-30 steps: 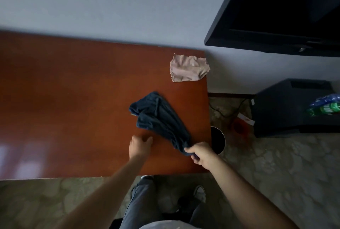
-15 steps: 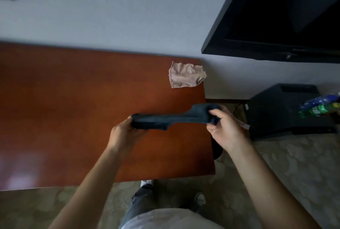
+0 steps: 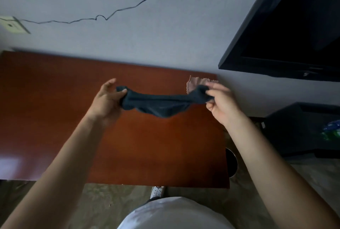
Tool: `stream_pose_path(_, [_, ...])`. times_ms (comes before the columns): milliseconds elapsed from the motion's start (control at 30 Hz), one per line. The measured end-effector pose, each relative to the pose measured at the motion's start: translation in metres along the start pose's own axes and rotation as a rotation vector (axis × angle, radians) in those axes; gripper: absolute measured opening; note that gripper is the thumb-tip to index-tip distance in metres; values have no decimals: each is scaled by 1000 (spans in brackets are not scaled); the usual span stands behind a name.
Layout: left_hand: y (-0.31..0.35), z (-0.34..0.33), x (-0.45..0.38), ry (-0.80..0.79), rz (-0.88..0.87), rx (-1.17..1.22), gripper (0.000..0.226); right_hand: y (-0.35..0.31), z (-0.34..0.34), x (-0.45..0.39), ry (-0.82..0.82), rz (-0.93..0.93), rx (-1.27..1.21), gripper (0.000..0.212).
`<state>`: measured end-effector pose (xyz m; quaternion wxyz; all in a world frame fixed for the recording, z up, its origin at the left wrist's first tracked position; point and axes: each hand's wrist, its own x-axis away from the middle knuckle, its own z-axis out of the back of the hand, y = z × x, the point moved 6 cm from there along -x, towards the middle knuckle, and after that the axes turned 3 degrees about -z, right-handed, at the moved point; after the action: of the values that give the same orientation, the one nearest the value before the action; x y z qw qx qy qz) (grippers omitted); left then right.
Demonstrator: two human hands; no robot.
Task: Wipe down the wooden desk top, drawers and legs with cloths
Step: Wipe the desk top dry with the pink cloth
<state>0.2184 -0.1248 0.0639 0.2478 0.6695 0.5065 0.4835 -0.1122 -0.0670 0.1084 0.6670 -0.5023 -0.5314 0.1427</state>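
Observation:
A dark blue cloth hangs stretched in the air above the reddish-brown wooden desk top. My left hand grips its left end, and my right hand pinches its right end. The cloth sags in the middle and does not touch the desk. A small beige cloth lies at the desk's far right corner, partly hidden behind the blue cloth and my right hand. Drawers and legs are out of sight.
A black TV hangs on the wall at upper right. A dark cabinet with a green and blue bottle stands right of the desk. A round bin sits by the desk's right edge. A cable runs along the wall.
The blue cloth lay on the desk with my right hand on one end. Both hands have since lifted it and pulled it out wide above the desk, further from me.

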Motion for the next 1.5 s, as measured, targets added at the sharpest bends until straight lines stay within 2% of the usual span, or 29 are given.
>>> stream_pose_path(100, [34, 2, -2, 31, -142, -9, 57, -29, -5, 24, -28, 179, -41, 37])
stream_pose_path(200, [30, 12, 4, 113, -185, -76, 55, -12, 8, 32, 28, 199, -7, 38])
stream_pose_path(267, [-2, 36, 4, 219, -108, -177, 48, 29, 19, 27, 91, 108, 48, 37])
stream_pose_path(300, [-24, 50, 5, 230, -31, -218, 53, 56, 25, 23, 126, 42, 76, 37])
stream_pose_path(367, [-80, 81, 5, 213, 215, -327, 88, 118, 38, 11, 192, -108, 117, 37])
stream_pose_path(400, [-112, 95, 6, 178, 341, -344, 98, 150, 44, 5, 210, -189, 124, 37])
stream_pose_path(433, [-141, 101, 13, 136, 468, -320, 88, 182, 50, -2, 223, -274, 138, 37])
stream_pose_path(500, [-183, 101, 37, 69, 661, -308, 39, 239, 60, -7, 250, -432, 174, 37])
stream_pose_path(533, [-202, 105, 47, 56, 723, -359, 24, 261, 66, -8, 260, -479, 211, 37])
stream_pose_path(600, [-231, 117, 62, 53, 791, -397, 27, 284, 74, -10, 261, -502, 347, 32])
stream_pose_path(667, [-240, 125, 71, 40, 779, -370, 37, 291, 80, -12, 254, -498, 514, 24])
stream_pose_path(800, [-242, 131, 80, 47, 641, -243, 32, 284, 99, -12, 210, -481, 834, 20])
stream_pose_path(867, [-244, 131, 90, 19, 633, -236, 41, 285, 110, -10, 193, -515, 756, 30])
stream_pose_path(933, [-249, 130, 103, -17, 654, -316, 49, 290, 119, -1, 171, -641, 541, 33])
stream_pose_path(1000, [-252, 137, 115, 0, 649, -433, 44, 291, 124, 9, 118, -705, 438, 28])
stream_pose_path(1100, [-255, 146, 135, 56, 652, -529, 29, 298, 137, 23, 41, -714, 441, 24])
stream_pose_path(1167, [-258, 149, 152, 113, 642, -466, 22, 301, 148, 31, 19, -690, 457, 23])
stream_pose_path(1300, [-258, 158, 179, 254, 585, -360, 20, 308, 179, 47, 24, -699, 336, 24])
stream_pose_path(1433, [-240, 150, 174, 280, 475, -236, 7, 278, 193, 50, 83, -535, 293, 27])
stream_pose_path(1500, [-220, 136, 156, 300, 413, -156, 5, 253, 182, 44, 44, -467, 192, 22])
